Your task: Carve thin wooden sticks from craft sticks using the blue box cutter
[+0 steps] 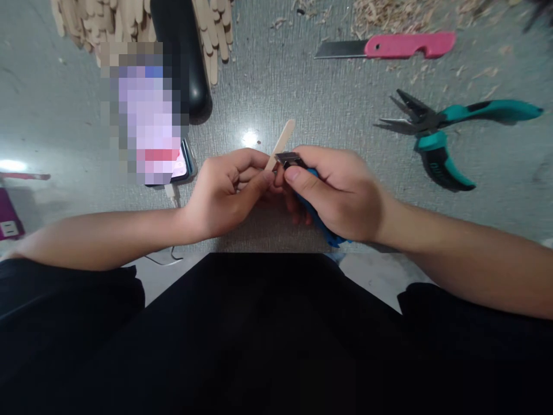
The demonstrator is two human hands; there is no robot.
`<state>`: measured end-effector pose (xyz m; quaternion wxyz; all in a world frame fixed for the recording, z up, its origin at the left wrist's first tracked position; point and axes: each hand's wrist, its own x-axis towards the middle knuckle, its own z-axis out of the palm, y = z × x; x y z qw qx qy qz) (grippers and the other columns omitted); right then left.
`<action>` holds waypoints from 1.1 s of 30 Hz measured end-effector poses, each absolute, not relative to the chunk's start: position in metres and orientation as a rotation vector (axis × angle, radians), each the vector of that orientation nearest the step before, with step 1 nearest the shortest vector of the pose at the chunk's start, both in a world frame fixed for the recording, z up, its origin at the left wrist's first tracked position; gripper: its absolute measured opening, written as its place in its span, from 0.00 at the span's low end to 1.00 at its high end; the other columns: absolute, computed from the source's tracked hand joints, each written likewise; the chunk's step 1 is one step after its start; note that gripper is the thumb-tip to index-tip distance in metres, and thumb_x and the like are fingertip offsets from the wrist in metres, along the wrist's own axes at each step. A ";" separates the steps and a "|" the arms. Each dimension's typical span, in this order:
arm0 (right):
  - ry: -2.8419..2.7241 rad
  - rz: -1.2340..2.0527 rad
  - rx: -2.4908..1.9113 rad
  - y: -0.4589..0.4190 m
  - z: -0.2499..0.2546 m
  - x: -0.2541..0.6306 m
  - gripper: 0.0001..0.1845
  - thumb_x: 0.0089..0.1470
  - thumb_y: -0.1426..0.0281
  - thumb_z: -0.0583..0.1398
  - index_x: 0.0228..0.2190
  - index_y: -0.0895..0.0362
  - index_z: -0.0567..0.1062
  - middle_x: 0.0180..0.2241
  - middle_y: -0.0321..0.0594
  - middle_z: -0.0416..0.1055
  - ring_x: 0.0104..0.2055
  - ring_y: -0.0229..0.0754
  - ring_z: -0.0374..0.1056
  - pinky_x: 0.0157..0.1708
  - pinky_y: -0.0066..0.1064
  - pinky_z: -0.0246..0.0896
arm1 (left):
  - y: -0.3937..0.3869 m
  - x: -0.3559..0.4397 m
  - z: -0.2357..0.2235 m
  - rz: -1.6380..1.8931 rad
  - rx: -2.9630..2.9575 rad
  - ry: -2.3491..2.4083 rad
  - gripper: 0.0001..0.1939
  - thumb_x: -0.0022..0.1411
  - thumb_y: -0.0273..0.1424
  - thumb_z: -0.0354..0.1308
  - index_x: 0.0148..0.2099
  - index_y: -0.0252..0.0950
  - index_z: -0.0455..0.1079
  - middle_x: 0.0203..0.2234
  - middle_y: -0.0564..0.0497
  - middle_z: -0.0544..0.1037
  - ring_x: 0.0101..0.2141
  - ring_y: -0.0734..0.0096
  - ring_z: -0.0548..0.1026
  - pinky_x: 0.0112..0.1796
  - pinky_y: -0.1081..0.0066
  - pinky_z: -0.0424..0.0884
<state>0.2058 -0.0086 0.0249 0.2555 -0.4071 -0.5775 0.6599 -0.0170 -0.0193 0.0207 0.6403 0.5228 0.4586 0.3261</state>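
At frame centre, the left hand [224, 190] pinches a wooden stick [283, 138]; the right hand [341, 193] grips a blue tool [320, 220], its metal head [287, 157] just beside the stick. Teal pliers [436, 121] lie upper right.

Pixelation is mostly masking phone [186, 161] | left hand [231, 193] is covering stick [283, 138]'s lower end | right hand [339, 190] is partly hiding blue tool [322, 222] | top edge is cropping case [184, 57]

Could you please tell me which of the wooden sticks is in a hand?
The single stick held slantwise in the left hand; the other sticks lie heaped at the picture's top, on both sides of the black case.
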 end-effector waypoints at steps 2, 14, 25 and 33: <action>-1.539 1.838 -1.130 -0.008 0.025 0.206 0.14 0.78 0.74 0.58 0.35 0.52 0.72 0.27 0.29 0.75 0.20 0.34 0.73 0.19 0.27 0.67 | -0.019 -0.017 0.020 0.757 1.242 1.046 0.08 0.79 0.31 0.67 0.43 0.36 0.78 0.33 0.52 0.88 0.35 0.67 0.91 0.39 0.69 0.91; -1.335 2.030 -1.219 -0.002 0.035 0.202 0.16 0.75 0.80 0.56 0.34 0.55 0.74 0.24 0.29 0.75 0.16 0.33 0.71 0.14 0.24 0.62 | -0.021 -0.016 0.016 0.745 1.256 1.075 0.09 0.81 0.34 0.67 0.45 0.36 0.78 0.34 0.50 0.89 0.34 0.65 0.91 0.38 0.67 0.91; -1.232 2.140 -1.318 -0.006 0.037 0.203 0.17 0.77 0.77 0.56 0.33 0.54 0.73 0.23 0.30 0.72 0.16 0.33 0.71 0.15 0.23 0.63 | -0.023 -0.022 0.010 0.752 1.582 1.101 0.08 0.82 0.29 0.61 0.46 0.36 0.78 0.31 0.51 0.88 0.30 0.71 0.87 0.33 0.71 0.82; -1.123 2.218 -1.633 0.000 0.055 0.188 0.26 0.80 0.77 0.55 0.25 0.53 0.67 0.18 0.30 0.69 0.12 0.33 0.67 0.13 0.24 0.58 | -0.023 -0.022 0.014 0.691 1.941 1.138 0.10 0.78 0.23 0.57 0.41 0.36 0.74 0.25 0.54 0.80 0.23 0.76 0.75 0.26 0.72 0.67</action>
